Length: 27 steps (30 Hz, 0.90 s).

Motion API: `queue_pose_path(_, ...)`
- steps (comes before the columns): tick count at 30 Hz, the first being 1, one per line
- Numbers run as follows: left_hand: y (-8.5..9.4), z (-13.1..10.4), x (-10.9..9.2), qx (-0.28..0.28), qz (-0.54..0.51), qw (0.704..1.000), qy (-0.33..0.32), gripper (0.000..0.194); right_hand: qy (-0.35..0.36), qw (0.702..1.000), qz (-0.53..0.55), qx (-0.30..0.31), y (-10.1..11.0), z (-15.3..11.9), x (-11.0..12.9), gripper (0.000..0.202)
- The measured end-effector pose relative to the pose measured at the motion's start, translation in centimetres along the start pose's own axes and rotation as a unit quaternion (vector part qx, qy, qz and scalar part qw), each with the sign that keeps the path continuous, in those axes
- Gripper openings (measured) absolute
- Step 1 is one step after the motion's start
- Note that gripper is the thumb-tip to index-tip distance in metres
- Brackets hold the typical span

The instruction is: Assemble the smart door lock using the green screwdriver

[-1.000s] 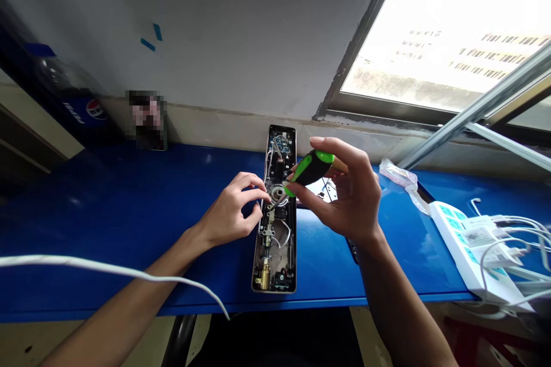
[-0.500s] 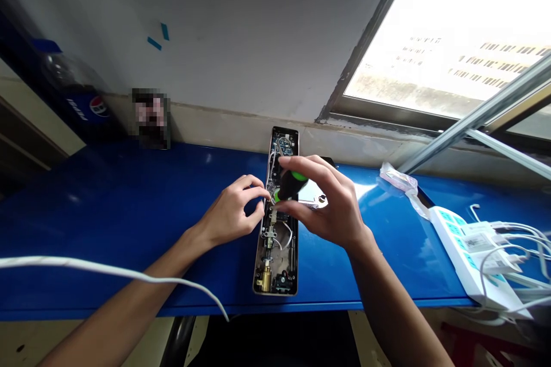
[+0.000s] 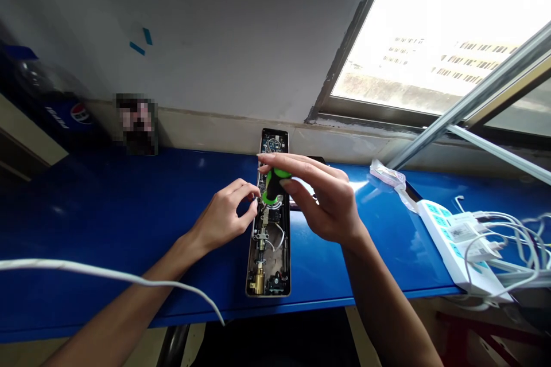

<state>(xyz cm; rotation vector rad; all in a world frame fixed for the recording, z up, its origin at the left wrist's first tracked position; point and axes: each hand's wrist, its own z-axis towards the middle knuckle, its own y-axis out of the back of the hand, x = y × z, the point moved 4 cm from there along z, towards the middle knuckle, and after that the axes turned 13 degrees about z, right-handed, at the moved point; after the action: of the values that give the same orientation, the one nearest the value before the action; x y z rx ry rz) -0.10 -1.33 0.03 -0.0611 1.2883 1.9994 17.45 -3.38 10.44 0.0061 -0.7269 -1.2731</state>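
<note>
A long, narrow door-lock housing (image 3: pixel 269 252) lies open-backed on the blue table, its circuit board, white wires and brass cylinder part exposed. My right hand (image 3: pixel 329 200) grips a screwdriver (image 3: pixel 275 183) by its black and green handle, thumb and stretched fingers on it. The screwdriver stands tilted over the middle of the housing; its tip is hidden. At the housing's left edge is my left hand (image 3: pixel 228 209), with thumb and forefinger brought together near the screwdriver's lower end. What is pinched there, if anything, is too small to make out.
To the right is a white power strip (image 3: pixel 447 246) with plugs and tangled cables. A plastic packet (image 3: pixel 387 175) lies behind it. A white cable (image 3: pixel 107 274) crosses above my left forearm. At the far left stands a Pepsi bottle (image 3: pixel 64 109). A window (image 3: pixel 413 40) is behind.
My right fingers have gone from a wide curled grip to straighter, extended over the handle, and the handle stands more upright. My left hand stays at the edge. The whole view has shifted slightly.
</note>
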Motion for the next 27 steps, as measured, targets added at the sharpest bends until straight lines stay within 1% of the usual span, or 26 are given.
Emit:
queue_pose_path(2, -0.12, -0.01, 0.03, 0.006, -0.003, 1.0, 0.0, 0.012, 0.015, 0.999, -0.025, -0.023, 0.24, 0.01, 0.09, 0.032)
queue_pose_path(4, -0.22, -0.02, 0.01, 0.014, -0.007, 1.0, 0.002, 0.013, 0.014, 0.998, -0.052, -0.041, 0.43, -0.02, 0.1, 0.028)
queue_pose_path(6, -0.31, -0.02, -0.02, 0.019, -0.009, 1.0, 0.005, 0.011, -0.005, 0.998, -0.048, -0.027, 0.35, 0.01, 0.07, 0.027)
queue_pose_path(8, -0.38, -0.02, 0.0, 0.02, -0.007, 1.0, 0.009, 0.011, -0.017, 1.0, -0.015, 0.007, 0.05, 0.07, 0.09, 0.037)
queue_pose_path(10, -0.44, -0.03, 0.08, 0.021, -0.005, 1.0, 0.011, 0.011, -0.006, 1.0, 0.009, 0.022, -0.15, 0.12, 0.19, 0.041)
queue_pose_path(13, -0.58, -0.06, 0.18, 0.027, -0.007, 1.0, 0.007, 0.012, 0.019, 1.0, -0.016, -0.009, -0.05, 0.12, 0.15, 0.032)
queue_pose_path(15, -0.63, -0.07, 0.21, 0.03, -0.01, 0.999, 0.008, 0.01, 0.014, 0.998, -0.055, -0.028, 0.04, 0.11, 0.02, 0.029)
queue_pose_path(17, -0.63, -0.08, 0.21, 0.028, -0.008, 0.999, 0.015, 0.01, -0.006, 0.998, -0.064, -0.017, -0.07, 0.18, -0.12, 0.029)
queue_pose_path(20, -0.66, -0.09, 0.22, 0.038, -0.006, 0.999, 0.029, 0.011, -0.014, 1.0, -0.015, 0.02, -0.4, 0.33, -0.19, 0.04)
queue_pose_path(22, -0.71, -0.11, 0.28, 0.051, -0.012, 0.998, 0.039, 0.012, 0.004, 1.0, -0.003, 0.014, -0.38, 0.37, -0.19, 0.037)
queue_pose_path(24, -0.76, -0.14, 0.34, 0.063, -0.022, 0.997, 0.045, 0.011, 0.017, 0.999, -0.03, -0.014, -0.21, 0.31, -0.21, 0.03)
queue_pose_path(26, -0.79, -0.16, 0.37, 0.07, -0.03, 0.996, 0.05, 0.011, 0.004, 0.998, -0.059, -0.025, -0.13, 0.23, -0.26, 0.028)
queue_pose_path(27, -0.79, -0.16, 0.37, 0.07, -0.032, 0.996, 0.052, 0.011, -0.01, 0.998, -0.061, -0.02, -0.15, 0.2, -0.27, 0.028)
